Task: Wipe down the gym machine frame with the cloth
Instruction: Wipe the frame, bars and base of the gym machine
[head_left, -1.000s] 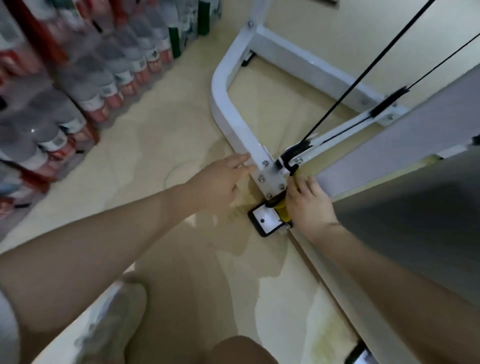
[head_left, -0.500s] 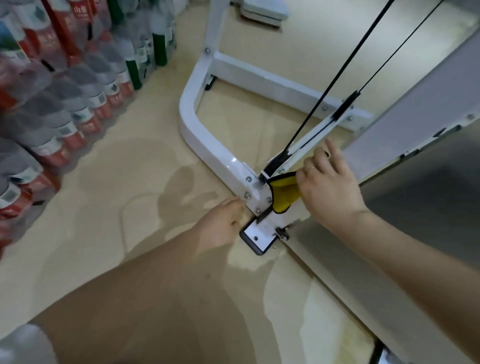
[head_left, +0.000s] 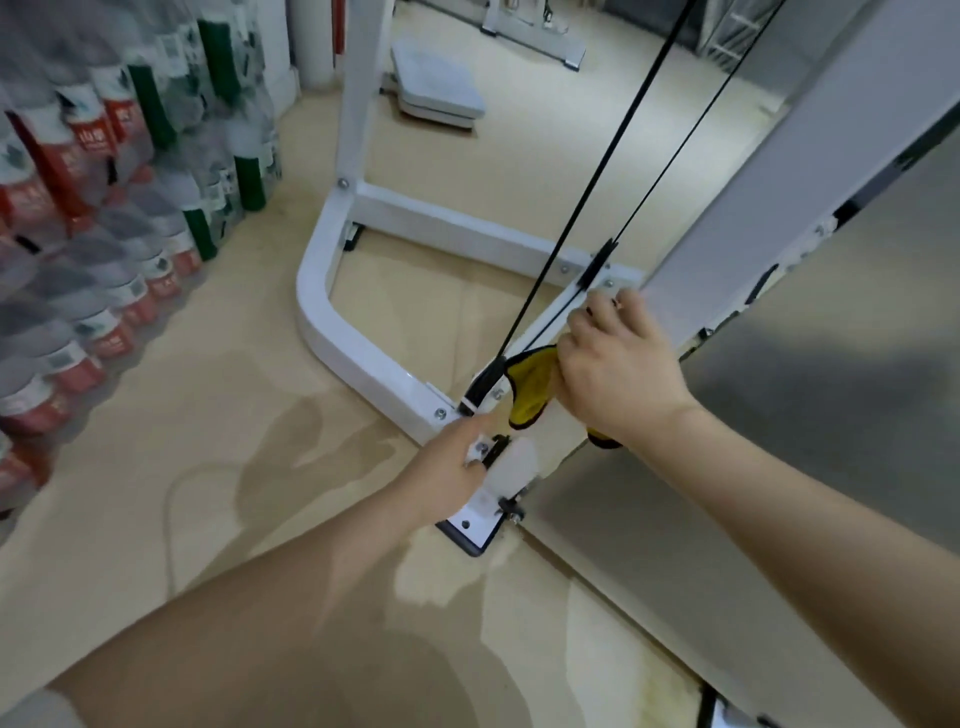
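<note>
The white gym machine frame (head_left: 358, 358) lies on the floor as a curved base tube joined by bolts to a slanted bar. My right hand (head_left: 613, 374) grips a yellow cloth with a dark edge (head_left: 527, 387) and presses it onto the slanted white bar just above the bolted joint. My left hand (head_left: 452, 467) rests on the joint's bracket, fingers touching the metal beside the bolts. Two black cables (head_left: 597, 171) run up from the joint.
Packs of bottled water (head_left: 104, 234) are stacked along the left. A large grey panel (head_left: 831, 415) stands at the right beside the frame. A grey step platform (head_left: 436, 88) lies on the beige floor at the back. A black-edged foot plate (head_left: 472, 525) sits under the joint.
My right hand with the cloth has slid up along the slanted bar, away from the foot plate. My left hand has shifted from the curved tube to the bracket by the joint.
</note>
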